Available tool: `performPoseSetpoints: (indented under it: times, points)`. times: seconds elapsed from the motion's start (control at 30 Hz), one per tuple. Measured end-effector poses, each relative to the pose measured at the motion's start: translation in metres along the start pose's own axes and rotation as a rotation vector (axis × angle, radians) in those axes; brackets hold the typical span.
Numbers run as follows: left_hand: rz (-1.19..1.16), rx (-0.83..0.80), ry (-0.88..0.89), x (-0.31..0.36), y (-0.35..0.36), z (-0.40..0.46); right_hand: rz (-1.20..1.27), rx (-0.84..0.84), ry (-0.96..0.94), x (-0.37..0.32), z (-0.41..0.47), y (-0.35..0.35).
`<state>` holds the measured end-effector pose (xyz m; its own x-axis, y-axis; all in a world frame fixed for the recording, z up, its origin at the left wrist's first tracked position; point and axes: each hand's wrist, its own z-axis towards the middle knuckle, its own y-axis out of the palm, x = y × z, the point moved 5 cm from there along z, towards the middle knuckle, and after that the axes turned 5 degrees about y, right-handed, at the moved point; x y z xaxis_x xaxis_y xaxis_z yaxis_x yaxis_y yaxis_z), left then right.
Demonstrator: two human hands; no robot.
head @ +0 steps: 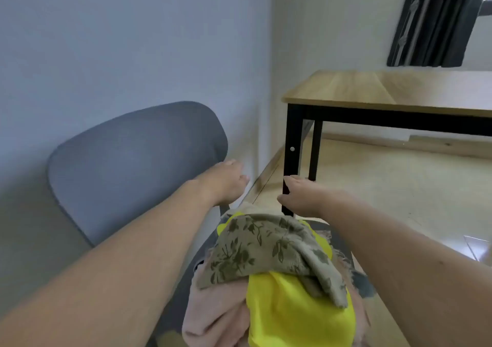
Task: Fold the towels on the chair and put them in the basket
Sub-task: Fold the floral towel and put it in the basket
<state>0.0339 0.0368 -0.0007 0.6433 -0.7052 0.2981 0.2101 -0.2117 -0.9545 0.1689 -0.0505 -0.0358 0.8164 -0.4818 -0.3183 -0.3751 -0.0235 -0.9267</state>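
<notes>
Neither grip holds anything: the left hand (225, 184) is stretched forward with relaxed fingers in front of the grey chair (133, 165) back, and the right hand (298, 196) is extended beside it, fingers loosely bent and closed on nothing. The towels are heaped on the chair seat below and nearer than both hands — a floral olive towel (269, 250) draped on top, a yellow towel (292, 309) under it, a pink towel (213, 306) at the bottom left. The heap's long axis runs away from the person, between the two forearms. Both hands are judged about equally near its far end; a downward reach would be needed. No basket is seen. A wooden table (386, 88) stands to the right.
</notes>
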Motion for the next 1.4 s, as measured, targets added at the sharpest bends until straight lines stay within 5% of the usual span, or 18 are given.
performPoseSetpoints:
  times: [0.43, 0.67, 0.83, 1.03, 1.2, 1.4]
  points:
    - [-0.266, -0.268, -0.132, -0.026, 0.062, -0.007, 0.014, -0.104, 0.110, 0.020, 0.015, 0.048]
    - [-0.224, -0.210, -0.085, -0.027, 0.071, -0.009, 0.089, -0.098, 0.172, 0.026, 0.008, 0.041]
    - [-0.192, -0.172, -0.084, -0.023, 0.059, -0.005, 0.358, 0.004, 0.101, 0.015, 0.002, 0.013]
    - [-0.710, -0.087, -0.109, -0.019, 0.037, -0.031, 0.621, 0.078, -0.012, -0.009, -0.020, -0.033]
    - [-1.097, -0.261, -0.179, -0.010, 0.034, -0.068, 0.715, 0.084, -0.074, -0.028, -0.051, -0.051]
    - [-0.935, -0.087, -0.060, 0.008, -0.001, -0.120, 0.756, 0.117, -0.121, -0.039, -0.123, -0.070]
